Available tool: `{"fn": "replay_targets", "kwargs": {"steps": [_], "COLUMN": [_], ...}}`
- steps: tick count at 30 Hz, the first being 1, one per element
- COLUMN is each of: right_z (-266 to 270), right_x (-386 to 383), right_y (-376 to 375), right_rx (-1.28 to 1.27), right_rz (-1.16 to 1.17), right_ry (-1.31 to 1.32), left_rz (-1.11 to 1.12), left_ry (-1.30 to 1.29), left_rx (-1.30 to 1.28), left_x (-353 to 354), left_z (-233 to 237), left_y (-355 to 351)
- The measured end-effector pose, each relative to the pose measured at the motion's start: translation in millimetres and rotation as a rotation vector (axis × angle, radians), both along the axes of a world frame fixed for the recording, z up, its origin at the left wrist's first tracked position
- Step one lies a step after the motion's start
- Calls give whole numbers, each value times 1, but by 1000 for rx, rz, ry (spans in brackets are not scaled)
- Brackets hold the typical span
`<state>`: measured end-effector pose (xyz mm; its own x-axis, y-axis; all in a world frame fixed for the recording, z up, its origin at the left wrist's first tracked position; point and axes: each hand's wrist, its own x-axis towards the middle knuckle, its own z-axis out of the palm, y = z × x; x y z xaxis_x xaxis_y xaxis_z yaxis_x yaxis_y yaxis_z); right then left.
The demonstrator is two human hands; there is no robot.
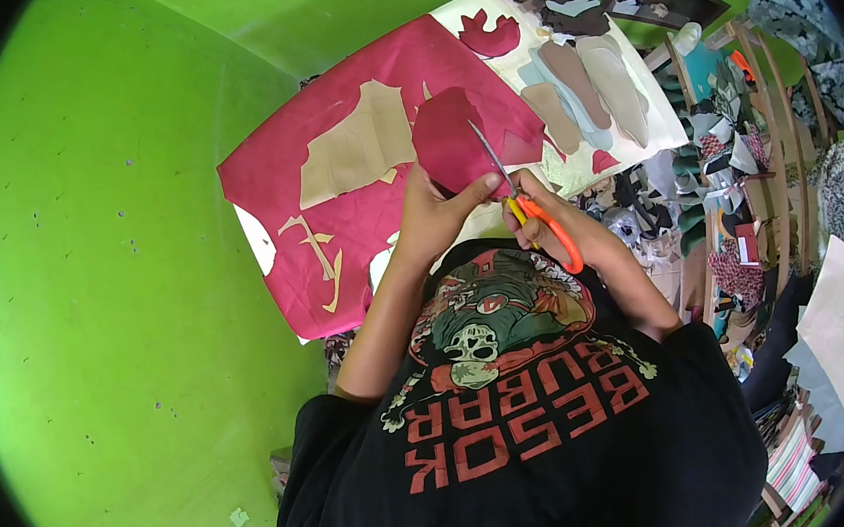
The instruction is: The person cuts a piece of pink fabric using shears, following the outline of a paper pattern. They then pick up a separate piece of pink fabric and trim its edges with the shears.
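The left hand (435,217) pinches a dark red cut piece (449,141) over the right edge of the big red sheet (279,181). The right hand (570,230) grips orange-handled scissors (522,200), their blades touching that piece.

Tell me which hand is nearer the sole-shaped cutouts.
Right. The right hand, gripping the orange-handled scissors, sits below the sole-shaped cutouts; the left hand, pinching the maroon piece, lies farther off, down and to their left.
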<state>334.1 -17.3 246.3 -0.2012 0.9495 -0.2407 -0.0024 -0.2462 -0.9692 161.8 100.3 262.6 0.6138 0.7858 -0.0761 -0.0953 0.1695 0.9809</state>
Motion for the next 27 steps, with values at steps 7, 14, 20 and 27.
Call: {"fn": "replay_targets", "kwargs": {"steps": [7,14,20,27], "right_z": [-15,-4,5,15], "right_x": [-10,-7,-4,-7], "right_y": [0,-4,-6,-4], "right_rx": [88,33,45,16], "right_rz": [-116,-163,-71,-96], "right_ry": [80,71,24,18], "left_rz": [134,9,154,157], "left_ry": [-48,48,-93,-23], "left_rx": [159,94,96,214], "left_x": [9,8,10,10], "left_z": [-11,-12,-9,-10], "left_y": [-3,-18,-16,-20]}}
